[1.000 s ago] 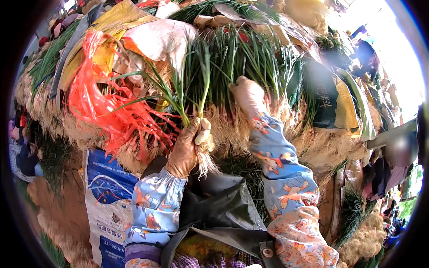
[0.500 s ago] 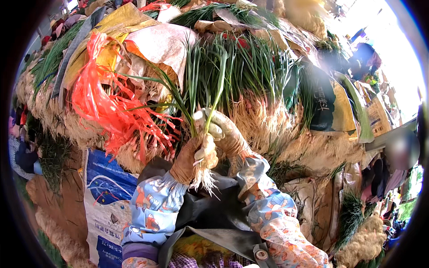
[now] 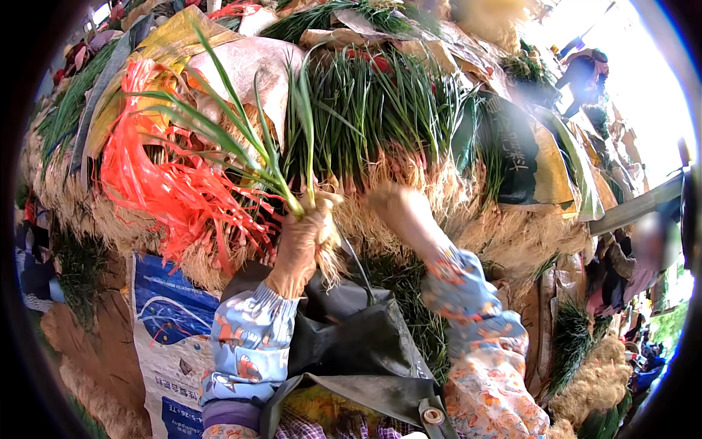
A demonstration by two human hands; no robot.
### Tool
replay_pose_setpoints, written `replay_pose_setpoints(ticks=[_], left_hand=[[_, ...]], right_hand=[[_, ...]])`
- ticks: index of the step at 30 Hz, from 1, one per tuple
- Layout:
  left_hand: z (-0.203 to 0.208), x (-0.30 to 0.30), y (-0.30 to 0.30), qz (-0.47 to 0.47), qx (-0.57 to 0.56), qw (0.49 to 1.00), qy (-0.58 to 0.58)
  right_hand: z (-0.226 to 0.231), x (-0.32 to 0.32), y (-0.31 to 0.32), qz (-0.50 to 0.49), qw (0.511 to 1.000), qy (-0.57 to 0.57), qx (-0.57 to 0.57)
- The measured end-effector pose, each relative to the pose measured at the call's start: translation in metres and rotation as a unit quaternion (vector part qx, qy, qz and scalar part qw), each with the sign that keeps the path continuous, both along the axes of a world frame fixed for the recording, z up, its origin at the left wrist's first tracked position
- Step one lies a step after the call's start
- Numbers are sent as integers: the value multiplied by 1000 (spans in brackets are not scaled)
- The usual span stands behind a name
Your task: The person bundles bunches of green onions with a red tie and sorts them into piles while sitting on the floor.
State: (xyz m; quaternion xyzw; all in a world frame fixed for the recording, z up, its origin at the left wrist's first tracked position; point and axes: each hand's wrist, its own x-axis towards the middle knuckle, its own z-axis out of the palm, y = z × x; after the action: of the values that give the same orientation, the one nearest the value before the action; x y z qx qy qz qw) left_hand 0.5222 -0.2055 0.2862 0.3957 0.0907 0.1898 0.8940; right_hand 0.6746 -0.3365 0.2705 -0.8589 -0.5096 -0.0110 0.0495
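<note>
My left hand (image 3: 298, 245) is closed round a small bunch of green onions (image 3: 281, 183), its leaves spreading up and to the left. Pale stringy roots (image 3: 330, 265) hang out below that fist. To the right, my right hand (image 3: 398, 208) reaches against the front of a big heap of green onions (image 3: 387, 110), where the bulb ends and roots stick out. Motion smears its fingers, so I cannot make out a grip. Both arms wear patterned sleeve covers, and a dark apron (image 3: 344, 344) lies between them.
Red plastic strips (image 3: 157, 172) drape over the heap's left part. Pale and yellow sacking (image 3: 248, 73) covers some of it, with a dark printed sack (image 3: 523, 157) at right. A blue and white sack (image 3: 172, 314) lies lower left. Loose greens (image 3: 417, 307) lie beyond the apron.
My right hand has left the bunch and moved right to the heap. The left hand keeps the bunch, whose leaves now fan wider to the left.
</note>
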Motion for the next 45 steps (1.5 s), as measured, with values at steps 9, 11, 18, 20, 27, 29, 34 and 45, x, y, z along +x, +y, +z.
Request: replay_pose_setpoints(ticks=[9, 11, 18, 20, 27, 29, 34, 45], left_hand=[[-37, 17, -23, 100, 179, 972, 113], [-39, 8, -11, -16, 175, 980, 96], [-12, 10, -24, -65, 39, 993, 90], [-6, -1, -16, -41, 13, 999, 27], [-18, 7, -8, -154, -215, 963, -48], [-21, 4, -10, -186, -249, 947, -78], [-17, 4, -18, -238, -306, 914, -118], [-15, 5, -34, -61, -38, 996, 51]], right_hand=[[13, 21, 31, -30, 981, 84, 169], [31, -31, 27, -144, 887, 356, 255], [-5, -24, 35, -309, 852, 302, 296], [-16, -11, 16, -299, 763, 489, 298], [-12, -28, -39, 191, 955, 101, -202], [16, -32, -13, -128, 754, 616, 187], [21, -31, 41, 53, 435, 837, 329], [5, -52, 30, -207, 854, 323, 351]])
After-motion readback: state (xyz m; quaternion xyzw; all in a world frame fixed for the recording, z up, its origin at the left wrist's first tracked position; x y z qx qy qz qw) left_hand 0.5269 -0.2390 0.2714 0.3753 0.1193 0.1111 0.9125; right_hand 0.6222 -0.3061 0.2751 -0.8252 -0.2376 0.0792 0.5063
